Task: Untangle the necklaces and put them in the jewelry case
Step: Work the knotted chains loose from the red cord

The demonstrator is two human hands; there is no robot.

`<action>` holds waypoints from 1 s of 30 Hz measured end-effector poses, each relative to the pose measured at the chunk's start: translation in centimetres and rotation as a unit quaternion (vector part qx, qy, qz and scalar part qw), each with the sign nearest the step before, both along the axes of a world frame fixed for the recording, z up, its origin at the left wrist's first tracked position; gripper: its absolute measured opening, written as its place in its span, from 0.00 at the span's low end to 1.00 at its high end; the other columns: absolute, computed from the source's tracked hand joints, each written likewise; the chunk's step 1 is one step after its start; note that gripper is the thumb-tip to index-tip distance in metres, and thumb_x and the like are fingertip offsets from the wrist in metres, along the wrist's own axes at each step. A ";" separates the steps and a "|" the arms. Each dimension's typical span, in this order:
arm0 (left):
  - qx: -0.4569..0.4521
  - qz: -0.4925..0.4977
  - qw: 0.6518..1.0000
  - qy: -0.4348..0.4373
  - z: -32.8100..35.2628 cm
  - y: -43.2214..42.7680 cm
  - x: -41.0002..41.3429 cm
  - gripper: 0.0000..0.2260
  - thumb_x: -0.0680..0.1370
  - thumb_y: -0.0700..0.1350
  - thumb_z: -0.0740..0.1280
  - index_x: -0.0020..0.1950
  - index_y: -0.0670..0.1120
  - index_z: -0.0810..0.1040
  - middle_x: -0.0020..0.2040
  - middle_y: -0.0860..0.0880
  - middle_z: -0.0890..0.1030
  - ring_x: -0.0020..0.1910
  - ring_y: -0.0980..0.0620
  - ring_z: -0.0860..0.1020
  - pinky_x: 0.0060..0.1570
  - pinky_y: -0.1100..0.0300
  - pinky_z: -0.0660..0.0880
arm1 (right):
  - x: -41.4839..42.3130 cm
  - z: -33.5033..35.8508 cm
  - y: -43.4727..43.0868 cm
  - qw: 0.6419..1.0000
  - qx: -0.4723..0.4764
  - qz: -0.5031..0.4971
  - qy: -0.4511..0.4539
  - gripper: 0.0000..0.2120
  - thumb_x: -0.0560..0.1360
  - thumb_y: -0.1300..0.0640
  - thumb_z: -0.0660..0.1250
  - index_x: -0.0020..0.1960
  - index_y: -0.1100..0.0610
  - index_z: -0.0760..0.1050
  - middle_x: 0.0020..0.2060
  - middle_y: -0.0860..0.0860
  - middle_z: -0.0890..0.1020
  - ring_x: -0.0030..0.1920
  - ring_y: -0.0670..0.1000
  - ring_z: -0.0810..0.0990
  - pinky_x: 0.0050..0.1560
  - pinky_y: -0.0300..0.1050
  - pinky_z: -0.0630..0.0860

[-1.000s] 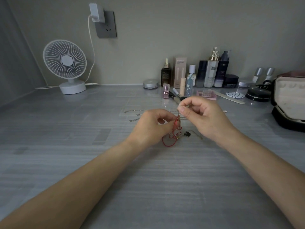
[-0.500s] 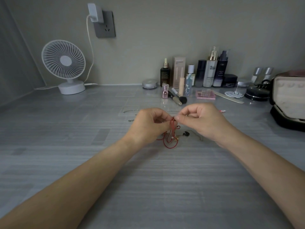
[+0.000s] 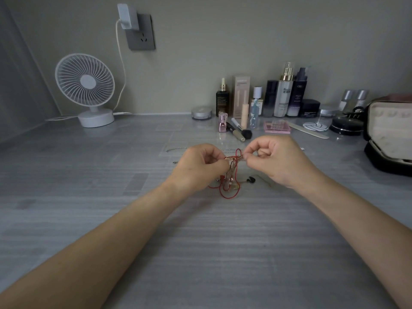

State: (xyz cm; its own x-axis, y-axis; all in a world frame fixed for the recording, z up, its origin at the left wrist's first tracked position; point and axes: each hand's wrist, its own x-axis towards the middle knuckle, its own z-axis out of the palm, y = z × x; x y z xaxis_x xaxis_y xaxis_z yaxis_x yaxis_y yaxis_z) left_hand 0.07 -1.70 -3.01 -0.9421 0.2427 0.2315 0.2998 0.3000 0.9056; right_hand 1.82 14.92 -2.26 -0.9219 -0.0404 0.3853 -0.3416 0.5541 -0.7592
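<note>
Both our left hand [image 3: 198,168] and right hand [image 3: 276,159] sit lower than before, fingers [image 3: 247,153] pinching the necklaces [image 3: 230,185].

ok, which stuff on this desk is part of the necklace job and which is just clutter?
Job: tangled necklaces, pinched by left hand and right hand; loose silver chain behind the hands; open jewelry case.
Clutter: desk fan, wall charger, skincare bottles, makeup brush, pink palette, nail file.

Grey wood-grain desk [image 3: 89,197] against dim beige wall [image 3: 223,41]
</note>
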 end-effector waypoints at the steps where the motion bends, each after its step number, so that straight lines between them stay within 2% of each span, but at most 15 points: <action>1: 0.000 0.002 1.000 -0.008 0.1 -0.1 0.0 0.08 0.73 0.38 0.67 0.35 0.46 0.75 0.35 0.44 0.81 0.36 0.49 0.74 0.39 0.56 0.69 | -0.1 0.0 0.1 1.000 -0.005 -0.004 0.005 0.09 0.71 0.62 0.68 0.33 0.52 0.75 0.14 0.44 0.65 0.18 0.44 0.59 0.22 0.33 0.59; 4: -0.004 0.006 1.000 -0.028 0.3 -0.3 -0.1 0.09 0.74 0.40 0.66 0.35 0.48 0.75 0.28 0.53 0.79 0.32 0.55 0.73 0.35 0.61 0.68 | 0.0 0.2 0.4 1.000 -0.009 -0.011 0.018 0.10 0.71 0.62 0.68 0.33 0.52 0.75 0.15 0.44 0.66 0.19 0.43 0.61 0.23 0.30 0.58; 6: 0.005 0.017 0.999 -0.034 0.3 -0.4 -0.3 0.09 0.75 0.42 0.66 0.34 0.48 0.75 0.27 0.53 0.74 0.29 0.56 0.69 0.33 0.62 0.66 | 0.0 0.4 0.5 0.999 -0.022 -0.009 0.025 0.11 0.71 0.63 0.68 0.33 0.52 0.75 0.21 0.45 0.70 0.24 0.42 0.64 0.29 0.32 0.62; 8: 0.008 0.032 0.999 -0.038 0.2 -0.5 -0.5 0.09 0.75 0.42 0.66 0.34 0.47 0.74 0.28 0.52 0.70 0.28 0.56 0.65 0.32 0.62 0.64 | 0.1 0.6 0.5 0.998 -0.046 -0.002 0.031 0.12 0.71 0.65 0.67 0.33 0.51 0.75 0.30 0.54 0.74 0.32 0.49 0.69 0.35 0.36 0.66; 10: 0.002 0.038 0.998 -0.043 0.1 -0.6 -0.6 0.09 0.74 0.41 0.66 0.34 0.46 0.73 0.28 0.52 0.67 0.27 0.56 0.63 0.30 0.63 0.62 | 0.3 0.8 0.4 0.997 -0.061 -0.002 0.040 0.12 0.71 0.64 0.67 0.34 0.51 0.75 0.33 0.51 0.76 0.36 0.50 0.70 0.35 0.32 0.67; 13: -0.009 0.041 0.997 -0.058 0.1 -0.7 -0.7 0.07 0.74 0.41 0.66 0.35 0.45 0.75 0.27 0.52 0.67 0.26 0.56 0.63 0.28 0.63 0.61 | 0.5 1.0 0.3 0.995 -0.095 0.005 0.037 0.11 0.72 0.63 0.67 0.35 0.50 0.75 0.32 0.42 0.76 0.32 0.42 0.72 0.34 0.26 0.67; 14: -0.013 0.044 0.997 -0.061 0.1 -0.7 -0.7 0.07 0.74 0.42 0.66 0.35 0.46 0.76 0.27 0.52 0.67 0.26 0.56 0.63 0.28 0.64 0.61 | 0.5 1.0 0.3 0.993 -0.110 0.012 0.028 0.11 0.72 0.63 0.67 0.35 0.50 0.75 0.30 0.41 0.76 0.30 0.37 0.71 0.33 0.25 0.67; 16: -0.022 0.050 0.997 -0.055 0.0 -0.7 -0.8 0.07 0.75 0.42 0.66 0.37 0.48 0.78 0.30 0.52 0.71 0.27 0.57 0.65 0.26 0.67 0.62 | 0.4 1.0 0.4 0.991 -0.131 0.029 0.006 0.10 0.73 0.63 0.66 0.36 0.50 0.75 0.25 0.38 0.75 0.26 0.36 0.71 0.33 0.29 0.65; 18: -0.031 0.065 0.997 -0.014 0.0 -0.7 -0.6 0.04 0.76 0.42 0.65 0.41 0.49 0.77 0.33 0.55 0.74 0.27 0.61 0.69 0.26 0.72 0.63 | 0.2 0.8 0.3 0.989 -0.141 0.040 -0.010 0.10 0.73 0.62 0.66 0.36 0.50 0.75 0.24 0.37 0.75 0.26 0.36 0.71 0.34 0.31 0.63; 20: -0.027 0.059 0.997 0.047 0.3 -0.6 0.0 0.03 0.75 0.45 0.66 0.41 0.50 0.76 0.32 0.58 0.73 0.26 0.63 0.69 0.26 0.75 0.64 | 0.1 0.5 0.0 0.989 -0.138 0.052 -0.024 0.10 0.73 0.62 0.66 0.36 0.51 0.76 0.25 0.38 0.75 0.26 0.37 0.71 0.33 0.31 0.64; 24: -0.054 0.003 0.993 0.105 0.3 0.4 1.0 0.07 0.70 0.56 0.70 0.36 0.56 0.75 0.39 0.57 0.79 0.36 0.63 0.72 0.35 0.72 0.66 | 0.2 0.3 -0.4 0.988 -0.137 0.063 -0.045 0.09 0.72 0.63 0.67 0.36 0.51 0.77 0.29 0.43 0.75 0.25 0.38 0.70 0.26 0.28 0.65; 27: -0.041 0.007 0.994 0.103 0.1 0.4 0.8 0.07 0.69 0.51 0.73 0.35 0.56 0.76 0.37 0.58 0.79 0.35 0.66 0.73 0.37 0.72 0.67 | 0.2 0.5 -0.3 0.986 -0.143 0.067 -0.045 0.09 0.72 0.63 0.67 0.37 0.52 0.77 0.30 0.45 0.75 0.24 0.38 0.70 0.27 0.27 0.65; 30: -0.034 -0.002 0.994 0.102 -0.1 0.4 0.7 0.08 0.69 0.46 0.73 0.34 0.56 0.76 0.32 0.61 0.78 0.33 0.66 0.73 0.36 0.72 0.69 | 0.3 0.4 -0.5 0.988 -0.128 0.078 -0.044 0.08 0.72 0.63 0.67 0.37 0.52 0.77 0.25 0.40 0.76 0.25 0.37 0.71 0.27 0.26 0.65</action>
State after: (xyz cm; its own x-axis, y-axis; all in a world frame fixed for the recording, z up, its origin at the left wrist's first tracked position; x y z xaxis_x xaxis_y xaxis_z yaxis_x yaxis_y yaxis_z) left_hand 0.74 -1.29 -3.08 -0.8765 0.2676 0.4002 0.4760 0.3574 0.8035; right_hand 2.11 14.40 -1.82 -0.9429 -0.0959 0.3191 -0.3332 0.2864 -0.8983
